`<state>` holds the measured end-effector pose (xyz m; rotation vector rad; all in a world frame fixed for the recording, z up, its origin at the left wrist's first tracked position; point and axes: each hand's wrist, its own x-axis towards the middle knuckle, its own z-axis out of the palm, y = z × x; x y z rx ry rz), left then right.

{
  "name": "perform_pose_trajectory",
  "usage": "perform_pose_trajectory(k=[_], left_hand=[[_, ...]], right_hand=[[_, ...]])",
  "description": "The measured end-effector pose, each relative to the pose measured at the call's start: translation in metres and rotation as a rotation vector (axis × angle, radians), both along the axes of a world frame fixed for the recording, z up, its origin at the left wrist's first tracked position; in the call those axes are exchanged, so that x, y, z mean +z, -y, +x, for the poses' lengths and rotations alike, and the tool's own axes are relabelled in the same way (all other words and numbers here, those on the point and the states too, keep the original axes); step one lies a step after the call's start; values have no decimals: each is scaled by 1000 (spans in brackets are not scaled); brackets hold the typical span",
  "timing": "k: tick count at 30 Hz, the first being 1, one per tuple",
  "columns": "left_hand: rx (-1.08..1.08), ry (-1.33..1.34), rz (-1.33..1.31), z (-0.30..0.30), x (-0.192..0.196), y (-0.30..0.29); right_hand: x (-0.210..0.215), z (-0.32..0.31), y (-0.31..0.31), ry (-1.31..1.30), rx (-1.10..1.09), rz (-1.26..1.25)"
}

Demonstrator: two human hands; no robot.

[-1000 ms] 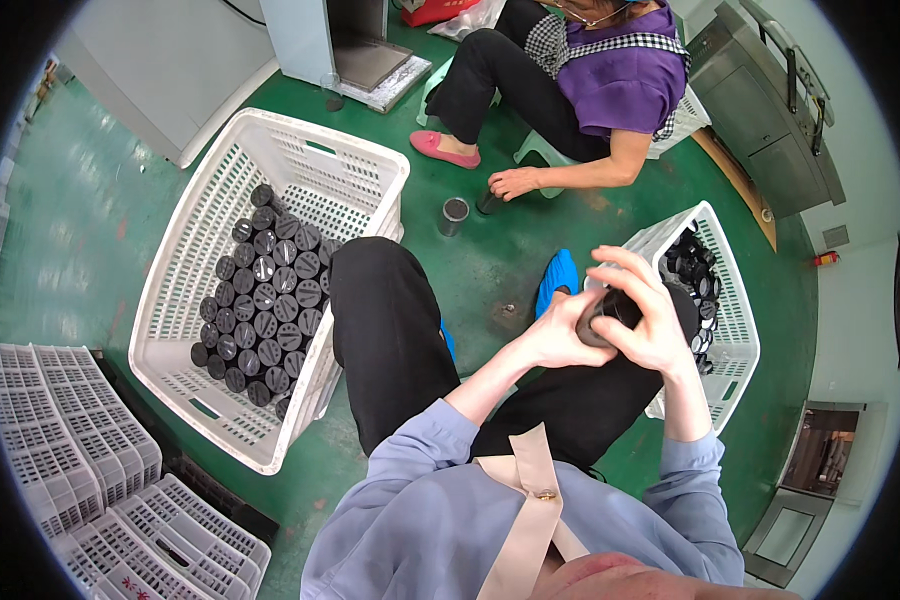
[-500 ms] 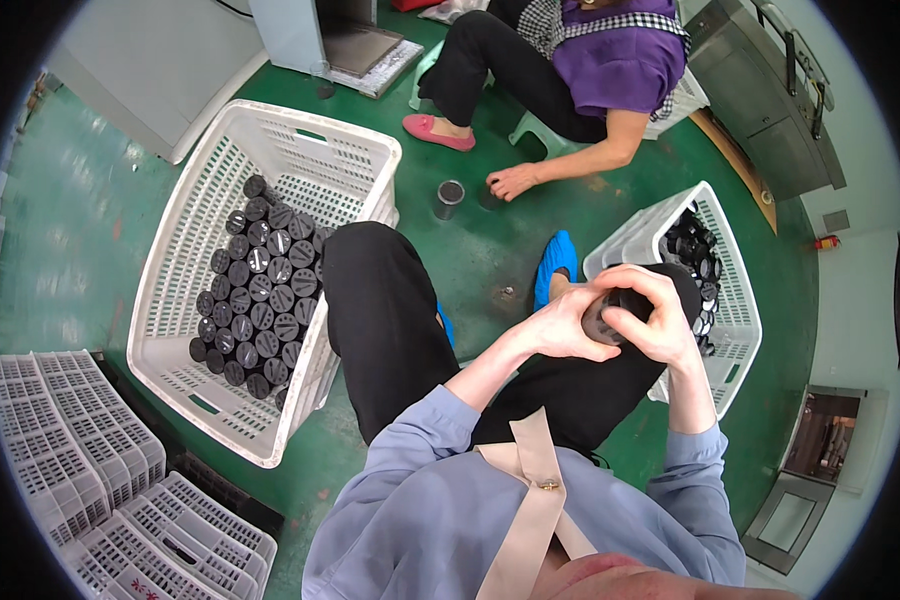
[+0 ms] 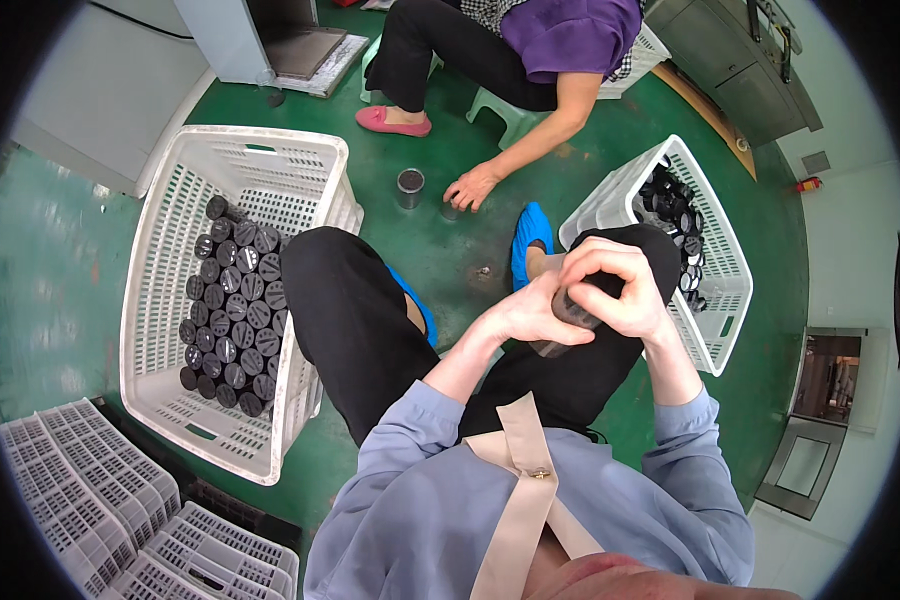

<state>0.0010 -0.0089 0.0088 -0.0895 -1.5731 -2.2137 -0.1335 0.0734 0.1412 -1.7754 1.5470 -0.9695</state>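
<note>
A dark cylindrical part (image 3: pixel 568 312) sits above the person's lap, pinched between both hands: the left hand (image 3: pixel 530 312) cups its side, the right hand (image 3: pixel 615 290) curls over its top. White slotted plastic crates (image 3: pixel 270 160) of similar black cylinders (image 3: pixel 228 300) flank the legs.

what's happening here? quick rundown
A seated person holds a dark cylindrical part in both hands over their lap, left hand and right hand wrapped around it. A white crate on their left holds rows of similar dark cylinders; a smaller white crate on their right holds more dark parts. Opposite, a co-worker's hand rests on the green floor near a lone cylinder.
</note>
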Motion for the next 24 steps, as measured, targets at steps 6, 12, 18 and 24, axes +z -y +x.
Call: perform_pose_trajectory(k=[6, 12, 18, 24], left_hand=[[849, 363, -570, -21, -17, -17], [424, 248, -282, -6, 1, 8], [366, 326, -270, -13, -2, -8], [600, 306, -385, -14, -17, -8]], right_hand=[[-70, 22, 26, -28, -842, -53], [-24, -6, 11, -32, -194, -44], [-37, 12, 7, -61, -494, -18], [-37, 15, 16, -57, -446, -17]])
